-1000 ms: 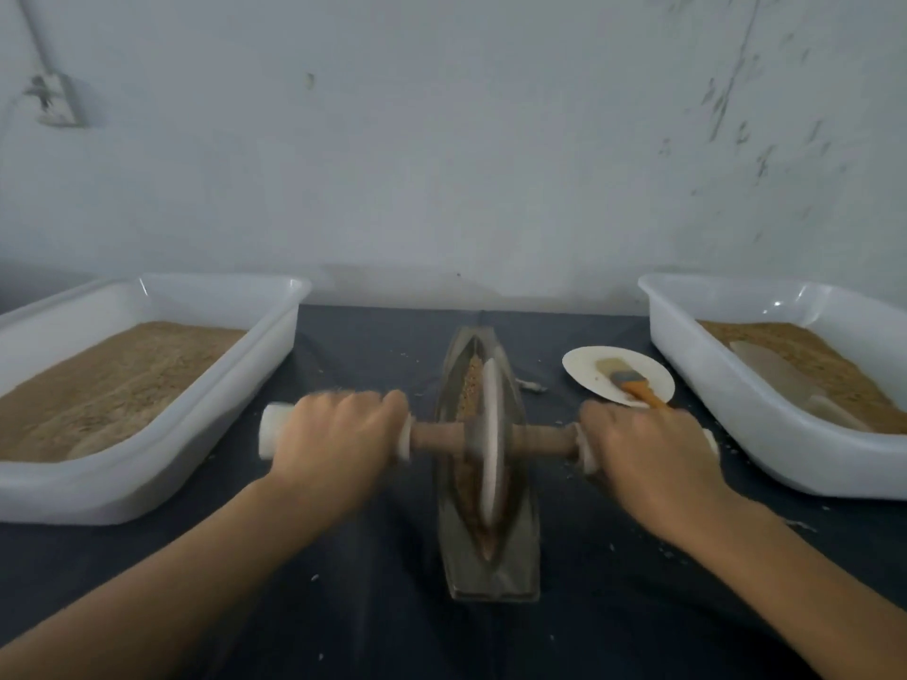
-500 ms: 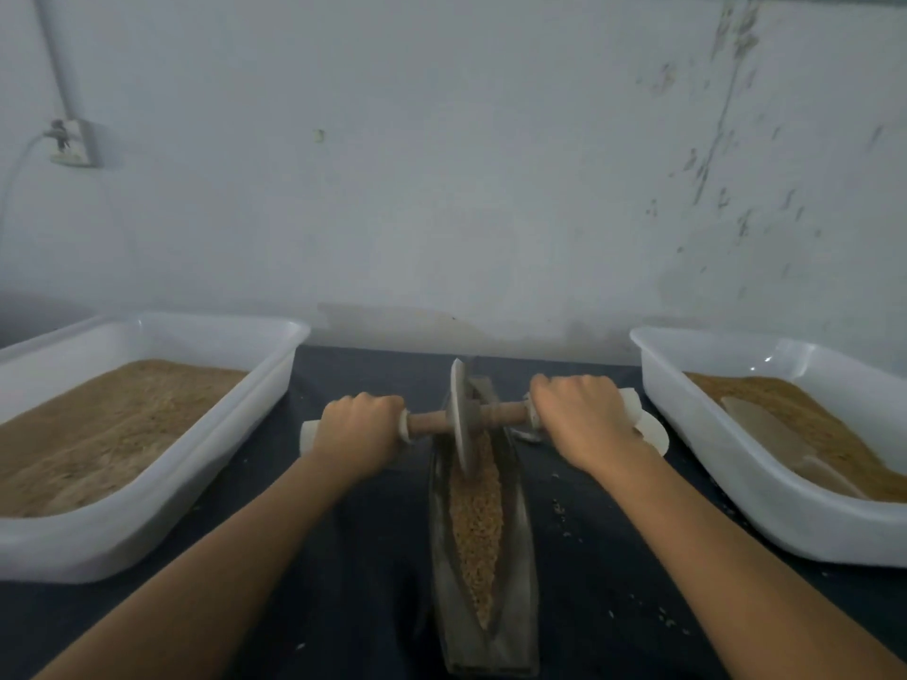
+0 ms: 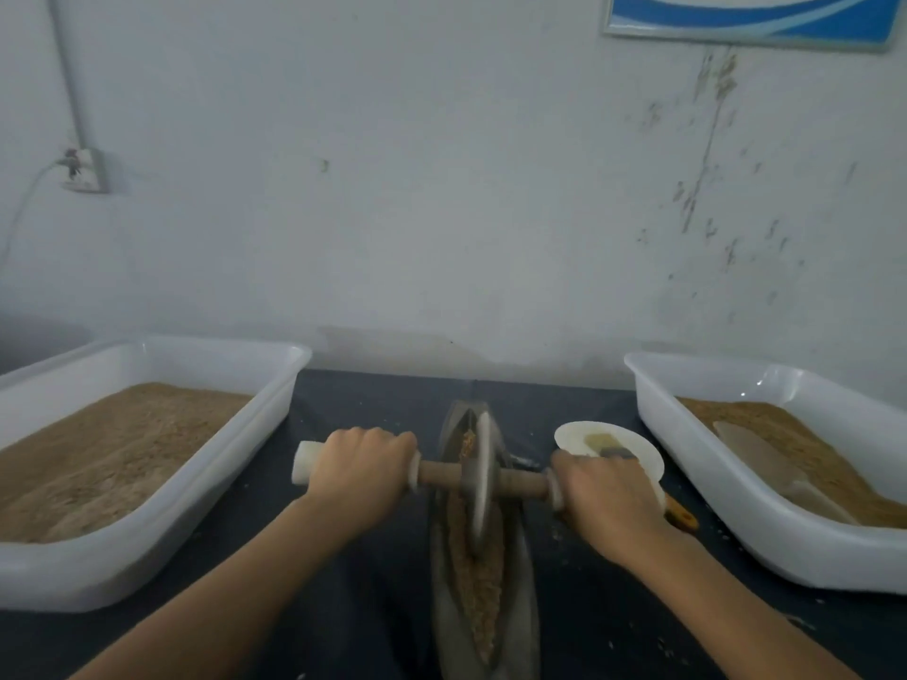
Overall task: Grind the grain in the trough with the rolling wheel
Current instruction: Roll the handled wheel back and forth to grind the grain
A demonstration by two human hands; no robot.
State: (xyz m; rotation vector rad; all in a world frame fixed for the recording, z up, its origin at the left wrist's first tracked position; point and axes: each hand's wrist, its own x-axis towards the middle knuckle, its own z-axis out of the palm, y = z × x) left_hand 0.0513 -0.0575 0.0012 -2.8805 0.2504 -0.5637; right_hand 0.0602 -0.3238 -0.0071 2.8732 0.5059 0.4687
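**Both hands on the axle, wheel standing in the grain**

Head view: pale, scuffed wall is filling the upper half, carrying a socket [image 3: 84, 170] with a cable at the left and the lower edge of a blue-and-white sign [image 3: 751, 17] at the top right. Below it a dark desk [image 3: 373, 409] is running across the picture. At its middle a narrow, boat-shaped trough [image 3: 520, 571] is lying lengthwise, pointing away from the person, with brown grain [image 3: 478, 581] lying along its channel. The rolling wheel [image 3: 482, 478] is standing on edge in the trough, toward its far end, its rim sitting down in the grain. A wooden axle [image 3: 522, 480] is passing through the wheel's centre and reaching out to both sides. The left hand [image 3: 360, 471] is wrapping its grip around the white handle [image 3: 305, 462] on the left, fingers curled over the top. The right hand [image 3: 608, 493] is clenching the handle on the right, which is mostly hidden under it. Both forearms are stretching forward from the bottom corners.

A left tray [image 3: 255, 434] of white plastic is holding a bed of brown meal. A right tray [image 3: 697, 449] is holding more meal and a pale scoop [image 3: 765, 458]. Between the right tray and the trough a small white plate [image 3: 584, 434] is lying with a brush [image 3: 606, 446] on it, just beyond the right hand.
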